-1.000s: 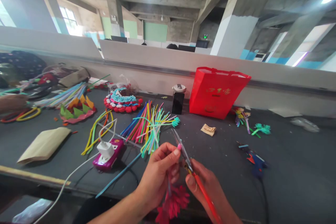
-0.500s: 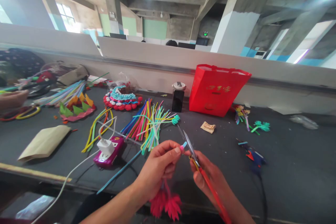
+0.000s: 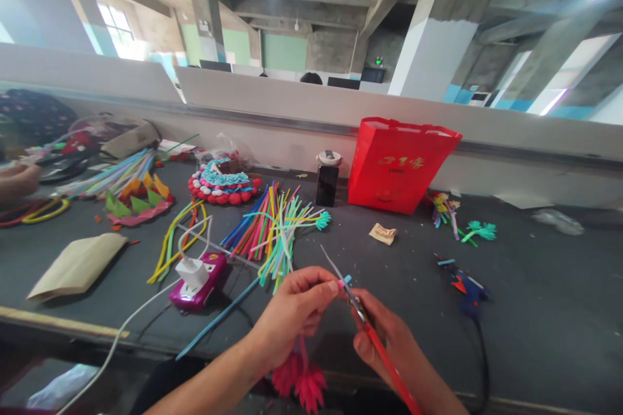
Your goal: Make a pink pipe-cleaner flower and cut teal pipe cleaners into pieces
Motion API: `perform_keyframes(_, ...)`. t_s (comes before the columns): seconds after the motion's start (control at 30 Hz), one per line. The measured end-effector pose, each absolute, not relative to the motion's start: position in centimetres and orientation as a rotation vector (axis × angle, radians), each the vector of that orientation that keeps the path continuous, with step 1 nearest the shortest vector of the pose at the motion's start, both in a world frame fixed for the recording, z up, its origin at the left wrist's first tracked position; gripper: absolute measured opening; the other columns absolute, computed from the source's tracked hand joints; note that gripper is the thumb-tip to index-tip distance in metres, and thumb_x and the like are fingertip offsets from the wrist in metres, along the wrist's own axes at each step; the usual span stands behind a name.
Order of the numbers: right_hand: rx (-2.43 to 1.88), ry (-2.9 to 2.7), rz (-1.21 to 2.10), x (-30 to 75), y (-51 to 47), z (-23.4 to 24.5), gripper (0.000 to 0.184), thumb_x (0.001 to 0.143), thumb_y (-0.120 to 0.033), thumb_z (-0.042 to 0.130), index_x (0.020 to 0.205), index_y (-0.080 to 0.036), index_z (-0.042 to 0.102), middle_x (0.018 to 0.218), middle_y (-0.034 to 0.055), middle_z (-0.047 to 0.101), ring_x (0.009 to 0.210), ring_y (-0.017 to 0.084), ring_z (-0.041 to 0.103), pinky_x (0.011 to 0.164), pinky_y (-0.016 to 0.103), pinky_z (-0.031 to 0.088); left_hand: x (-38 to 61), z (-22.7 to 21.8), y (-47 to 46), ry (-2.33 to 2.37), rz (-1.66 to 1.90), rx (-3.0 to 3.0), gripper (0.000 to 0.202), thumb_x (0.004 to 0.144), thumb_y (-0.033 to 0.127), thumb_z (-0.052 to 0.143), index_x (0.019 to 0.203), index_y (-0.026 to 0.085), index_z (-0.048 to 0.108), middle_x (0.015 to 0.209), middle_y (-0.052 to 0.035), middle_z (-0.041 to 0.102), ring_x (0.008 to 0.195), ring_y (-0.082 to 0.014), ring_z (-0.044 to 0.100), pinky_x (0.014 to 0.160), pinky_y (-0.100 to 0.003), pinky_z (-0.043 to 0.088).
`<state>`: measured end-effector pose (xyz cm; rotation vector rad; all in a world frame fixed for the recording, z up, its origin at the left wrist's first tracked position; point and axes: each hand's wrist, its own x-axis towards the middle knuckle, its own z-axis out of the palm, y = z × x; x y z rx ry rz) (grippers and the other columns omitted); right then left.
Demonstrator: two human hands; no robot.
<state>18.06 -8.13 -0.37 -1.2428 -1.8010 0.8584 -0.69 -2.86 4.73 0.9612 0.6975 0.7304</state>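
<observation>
My left hand [image 3: 292, 314] is closed in a pinch on the stem of a pink fringed paper flower [image 3: 298, 381], which hangs below the fist; a short pink and blue stem tip sticks out at the fingertips. My right hand [image 3: 384, 340] grips red-handled scissors [image 3: 363, 321], and their blades cross right at that stem tip. Both hands hover above the near edge of the dark table [image 3: 535, 311]. Just beyond them lies a fan of coloured straws [image 3: 270, 227].
A purple power strip with a white charger [image 3: 197, 279] lies to the left, a blue glue gun [image 3: 464, 286] to the right. A red bag [image 3: 396, 165] and a black cup [image 3: 327, 181] stand at the back. Another person's hand [image 3: 17, 178] rests at far left.
My hands have drifted slightly lower and left. The scissor blades have swung and now cross the stem tip, and the pink flower hangs lower under my left hand.
</observation>
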Motion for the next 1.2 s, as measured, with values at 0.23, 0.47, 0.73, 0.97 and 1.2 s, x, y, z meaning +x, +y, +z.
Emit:
perform_keyframes(0.23, -1.263, -1.766, 0.844, 18.1, -8.0, -2.0, 0.051, 0.088, -0.055, 0.053, 0.126, -0.020, 0.054, 0.075, -0.0023, 0.049, 0.059, 0.011, 0.041, 0.054, 0.020, 0.042, -0.5, 4.9, -2.8, 0.703, 0.695, 0.936, 0.023, 0.080, 0.039, 0.070, 0.076, 0.017, 0.063, 0.052, 0.0091, 0.032, 0.040, -0.0019, 0.016, 0.039, -0.020, 0.007)
perform_keyframes(0.47, -1.328, -1.690, 0.797, 18.0, -8.5, -1.8, 0.048, 0.087, -0.061, 0.052, 0.106, -0.019, 0.064, 0.065, -0.0035, 0.048, 0.054, 0.011, 0.044, 0.052, 0.019, 0.042, -0.7, 5.0, -2.6, 0.720, 0.682, 0.906, 0.024, 0.077, 0.038, 0.073, 0.077, 0.017, 0.061, 0.053, 0.0092, 0.034, 0.039, -0.0017, 0.015, 0.039, -0.021, 0.005)
perform_keyframes(0.73, -1.823, -1.762, 0.457, 21.8, -7.0, -2.3, 0.039, 0.082, -0.046, 0.063, 0.114, -0.023, 0.065, 0.066, -0.0014, 0.063, 0.058, 0.017, 0.059, 0.059, 0.026, 0.047, -0.9, 4.9, -2.2, 0.599, 0.683, 0.831, 0.023, 0.078, 0.033, 0.072, 0.092, 0.016, 0.065, 0.057, 0.0073, 0.040, 0.040, -0.0023, 0.023, 0.038, -0.019, 0.010)
perform_keyframes(0.97, -2.164, -1.916, 0.343, 25.9, -6.2, -3.4, 0.048, 0.082, -0.030, 0.059, 0.129, -0.020, 0.060, 0.091, 0.0084, 0.071, 0.083, 0.024, 0.067, 0.074, 0.032, 0.048, -0.8, 4.2, -1.2, 0.482, 0.877, 0.721, 0.018, 0.081, 0.025, 0.070, 0.091, 0.019, 0.056, 0.070, 0.0011, 0.060, 0.049, -0.0078, 0.051, 0.046, -0.019, 0.041)
perform_keyframes(1.2, -1.817, -1.699, 0.136, 21.8, -6.7, 0.1, 0.037, 0.091, -0.030, 0.048, 0.124, -0.017, 0.061, 0.116, 0.0136, 0.068, 0.109, 0.029, 0.062, 0.094, 0.044, 0.046, -0.1, 3.6, -1.1, 0.446, 1.014, 0.676, 0.017, 0.084, 0.019, 0.068, 0.093, 0.018, 0.053, 0.079, -0.0024, 0.068, 0.067, -0.0130, 0.065, 0.068, -0.025, 0.052)
